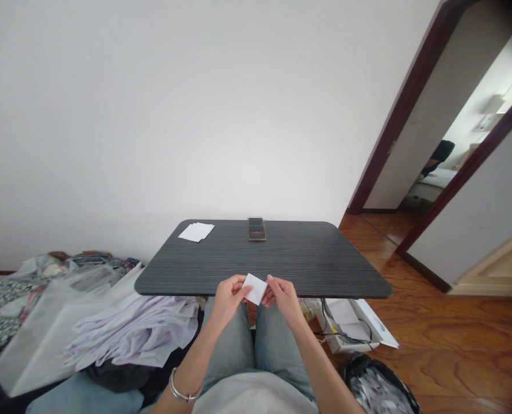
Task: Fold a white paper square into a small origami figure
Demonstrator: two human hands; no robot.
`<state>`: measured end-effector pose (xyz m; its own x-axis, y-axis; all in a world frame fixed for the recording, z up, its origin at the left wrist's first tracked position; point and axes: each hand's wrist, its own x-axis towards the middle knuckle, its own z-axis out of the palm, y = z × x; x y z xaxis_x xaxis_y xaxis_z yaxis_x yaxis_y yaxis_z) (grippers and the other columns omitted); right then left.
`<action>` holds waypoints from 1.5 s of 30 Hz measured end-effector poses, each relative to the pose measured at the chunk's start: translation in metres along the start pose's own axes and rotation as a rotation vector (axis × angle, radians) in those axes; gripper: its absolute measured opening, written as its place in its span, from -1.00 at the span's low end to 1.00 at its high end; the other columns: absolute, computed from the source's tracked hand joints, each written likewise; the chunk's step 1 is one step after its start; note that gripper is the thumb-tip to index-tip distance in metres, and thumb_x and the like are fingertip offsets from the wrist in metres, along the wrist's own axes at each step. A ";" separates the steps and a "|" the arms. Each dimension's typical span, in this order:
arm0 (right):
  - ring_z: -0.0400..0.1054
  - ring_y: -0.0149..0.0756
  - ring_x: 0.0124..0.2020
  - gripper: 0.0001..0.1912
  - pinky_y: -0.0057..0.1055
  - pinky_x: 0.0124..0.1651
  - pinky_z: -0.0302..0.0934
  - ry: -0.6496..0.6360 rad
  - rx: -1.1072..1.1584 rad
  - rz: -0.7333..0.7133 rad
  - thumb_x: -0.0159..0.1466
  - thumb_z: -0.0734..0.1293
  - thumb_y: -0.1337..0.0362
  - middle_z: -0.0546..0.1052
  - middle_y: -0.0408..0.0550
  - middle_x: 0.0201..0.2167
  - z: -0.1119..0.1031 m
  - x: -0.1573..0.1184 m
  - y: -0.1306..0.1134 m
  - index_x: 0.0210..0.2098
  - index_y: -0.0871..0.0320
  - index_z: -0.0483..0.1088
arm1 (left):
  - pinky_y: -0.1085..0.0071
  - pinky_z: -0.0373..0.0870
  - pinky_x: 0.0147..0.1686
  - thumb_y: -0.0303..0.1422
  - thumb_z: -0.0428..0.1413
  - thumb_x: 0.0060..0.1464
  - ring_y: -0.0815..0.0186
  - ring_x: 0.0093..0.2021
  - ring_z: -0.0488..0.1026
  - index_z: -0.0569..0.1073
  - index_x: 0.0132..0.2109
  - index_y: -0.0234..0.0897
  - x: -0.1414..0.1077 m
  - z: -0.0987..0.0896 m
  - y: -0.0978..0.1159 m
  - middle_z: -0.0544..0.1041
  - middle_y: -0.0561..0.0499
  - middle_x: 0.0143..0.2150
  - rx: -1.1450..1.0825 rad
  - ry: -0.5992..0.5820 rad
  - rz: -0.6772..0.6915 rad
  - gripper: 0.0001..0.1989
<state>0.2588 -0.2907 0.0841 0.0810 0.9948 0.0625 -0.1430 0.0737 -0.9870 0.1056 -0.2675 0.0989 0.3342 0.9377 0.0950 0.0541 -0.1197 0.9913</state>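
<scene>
A small white folded paper (pixel 255 288) is held between both hands, just over the near edge of the dark table (pixel 256 261). My left hand (pixel 230 294) pinches its left side, thumb on top. At its right corner, the fingers of my right hand (pixel 281 292) are closed on the paper. Several flat white sheets (pixel 196 232) lie overlapping at the table's far left. A small dark object with a clear, brownish rim (pixel 256 229) stands at the middle of the far edge.
Crumpled white cloth (pixel 139 330) and plastic wrapping lie left of my legs. Below the table's right side are a white box (pixel 346 328) with cables and a black bag (pixel 379 385) of paper scraps. A white wall stands behind the table; a doorway is at the right.
</scene>
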 end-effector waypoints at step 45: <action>0.06 -0.50 -0.71 -0.66 -0.55 -0.62 -0.07 -0.038 -0.267 -0.169 0.15 0.24 0.06 0.23 -0.27 -0.74 0.005 -0.003 0.005 -0.60 0.16 0.21 | 0.48 0.31 -0.47 -0.26 0.03 0.01 0.35 -0.49 0.39 0.47 -0.24 -0.39 -0.005 -0.002 0.006 0.49 0.01 -0.48 -0.067 -0.046 0.030 -0.73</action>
<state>0.2528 -0.2934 0.0801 0.0440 0.9722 0.2298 0.1341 0.2222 -0.9657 0.1024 -0.2719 0.1051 0.3780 0.9178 0.1216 -0.0190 -0.1236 0.9921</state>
